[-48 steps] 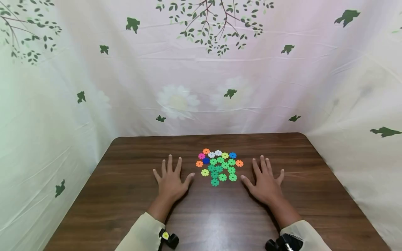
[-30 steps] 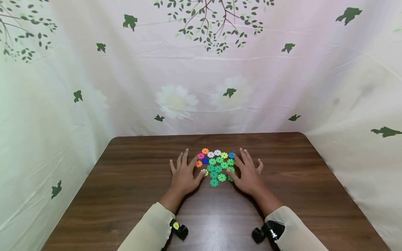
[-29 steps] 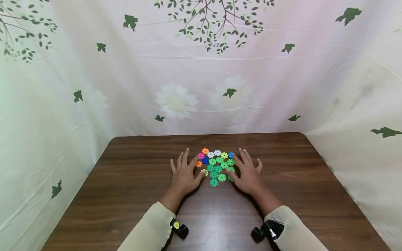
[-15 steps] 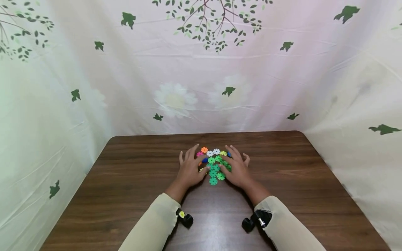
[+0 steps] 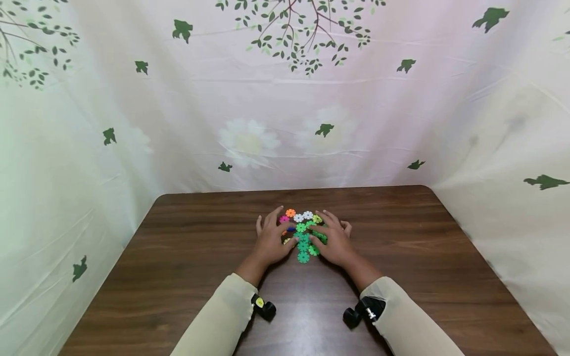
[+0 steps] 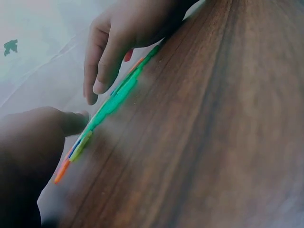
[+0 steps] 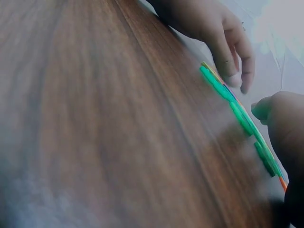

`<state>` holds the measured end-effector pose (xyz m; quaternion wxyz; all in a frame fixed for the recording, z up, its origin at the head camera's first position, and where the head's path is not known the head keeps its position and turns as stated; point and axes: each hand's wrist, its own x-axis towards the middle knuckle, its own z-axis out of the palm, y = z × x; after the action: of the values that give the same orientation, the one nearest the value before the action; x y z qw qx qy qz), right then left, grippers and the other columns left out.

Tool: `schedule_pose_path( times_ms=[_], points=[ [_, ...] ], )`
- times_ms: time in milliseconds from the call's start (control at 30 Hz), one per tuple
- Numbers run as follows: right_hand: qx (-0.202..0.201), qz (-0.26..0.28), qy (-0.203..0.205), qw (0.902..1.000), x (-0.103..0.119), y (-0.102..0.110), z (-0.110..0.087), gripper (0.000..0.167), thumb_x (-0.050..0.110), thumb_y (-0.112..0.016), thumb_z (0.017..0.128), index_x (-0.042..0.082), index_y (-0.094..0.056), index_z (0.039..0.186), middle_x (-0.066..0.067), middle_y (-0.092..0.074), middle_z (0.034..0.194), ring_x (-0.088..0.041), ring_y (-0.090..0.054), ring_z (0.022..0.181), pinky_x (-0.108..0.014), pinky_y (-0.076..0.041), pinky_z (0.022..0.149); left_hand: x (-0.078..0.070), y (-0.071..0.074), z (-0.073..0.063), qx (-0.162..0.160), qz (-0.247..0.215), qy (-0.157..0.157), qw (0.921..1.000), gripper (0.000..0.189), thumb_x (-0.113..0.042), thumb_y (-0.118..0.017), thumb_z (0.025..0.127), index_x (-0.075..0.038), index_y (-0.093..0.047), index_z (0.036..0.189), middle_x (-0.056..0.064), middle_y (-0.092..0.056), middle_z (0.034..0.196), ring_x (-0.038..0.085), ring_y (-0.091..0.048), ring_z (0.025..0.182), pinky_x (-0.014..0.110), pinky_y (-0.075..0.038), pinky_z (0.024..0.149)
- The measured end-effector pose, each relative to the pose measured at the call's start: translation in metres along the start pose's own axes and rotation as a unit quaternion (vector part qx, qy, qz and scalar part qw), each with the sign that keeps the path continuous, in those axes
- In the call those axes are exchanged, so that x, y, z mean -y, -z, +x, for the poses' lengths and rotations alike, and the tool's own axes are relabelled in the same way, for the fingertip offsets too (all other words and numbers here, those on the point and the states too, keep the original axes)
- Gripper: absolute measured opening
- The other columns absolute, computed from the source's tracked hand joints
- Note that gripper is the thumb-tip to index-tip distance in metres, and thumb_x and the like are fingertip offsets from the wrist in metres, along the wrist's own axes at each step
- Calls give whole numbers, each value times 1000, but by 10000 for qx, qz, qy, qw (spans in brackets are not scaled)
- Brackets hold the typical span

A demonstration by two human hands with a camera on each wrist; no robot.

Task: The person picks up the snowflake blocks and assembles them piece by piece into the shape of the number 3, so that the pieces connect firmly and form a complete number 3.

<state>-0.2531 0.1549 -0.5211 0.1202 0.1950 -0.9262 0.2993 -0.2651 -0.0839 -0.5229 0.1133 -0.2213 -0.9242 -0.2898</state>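
Observation:
Small notched plastic flower discs lie flat in one cluster on the brown table (image 5: pixel 178 277): several green discs (image 5: pixel 303 257), two white discs (image 5: pixel 298 217), an orange disc (image 5: pixel 290 212), a pink disc (image 5: pixel 284 219) and a yellow disc (image 5: pixel 317 218). From the left side my left hand (image 5: pixel 270 242) reaches over the cluster's edge, thumb and index finger extended across it. My right hand (image 5: pixel 336 242) mirrors it on the right. Both hands hide the outer discs. In the left wrist view the cluster is a thin edge-on strip (image 6: pixel 116 99) beneath the fingertips.
A pale curtain (image 5: pixel 276 99) printed with leaves and birds hangs behind the table and along both sides. Small black cameras sit on the wrists, one by the left sleeve (image 5: pixel 218 316) and one by the right sleeve (image 5: pixel 409 316).
Both hands have come inward from either side, first lying flat apart with spread fingers, now over the cluster's edges. Over the last half second they have barely moved; the cluster stays in place.

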Motion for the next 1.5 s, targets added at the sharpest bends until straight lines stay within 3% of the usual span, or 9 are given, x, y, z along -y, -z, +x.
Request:
schedule_pose_path(
  times_ms=[300, 667, 1333, 1500],
  points=[
    [325, 37, -56, 9994, 2, 2, 1, 35, 32, -76, 104, 16, -79, 134, -14, -45, 173, -43, -28, 166, -74, -18, 113, 1, -3, 0, 36, -19, 114, 9999, 22, -40, -81, 99, -25, -81, 115, 14, -34, 178, 43, -32, 163, 81, -10, 126],
    [309, 32, -76, 9995, 1, 2, -1, 30, 28, -78, 102, 16, -82, 129, -16, -47, 171, -45, -29, 164, -75, -19, 111, -3, -5, 4, 158, -266, 226, 9993, 15, -36, -81, 100, -23, -79, 106, 14, -35, 177, 43, -32, 162, 80, -13, 123],
    [322, 358, -148, 9987, 0, 1, 3, 17, 25, -80, 101, 19, -81, 116, -18, -51, 165, -50, -28, 159, -76, -17, 112, -3, -4, 6, 316, -407, 406, 9978, 14, -31, -80, 102, -19, -79, 109, 13, -41, 173, 43, -37, 157, 72, -20, 117],
    [176, 533, -135, 9983, 0, 1, 2, 15, 22, -84, 98, 18, -79, 112, -16, -59, 153, -49, -32, 155, -75, -17, 111, -5, -4, 6, 351, -467, 415, 9974, 14, -30, -79, 102, -18, -77, 110, 13, -41, 173, 43, -37, 157, 72, -20, 118]
  ],
)
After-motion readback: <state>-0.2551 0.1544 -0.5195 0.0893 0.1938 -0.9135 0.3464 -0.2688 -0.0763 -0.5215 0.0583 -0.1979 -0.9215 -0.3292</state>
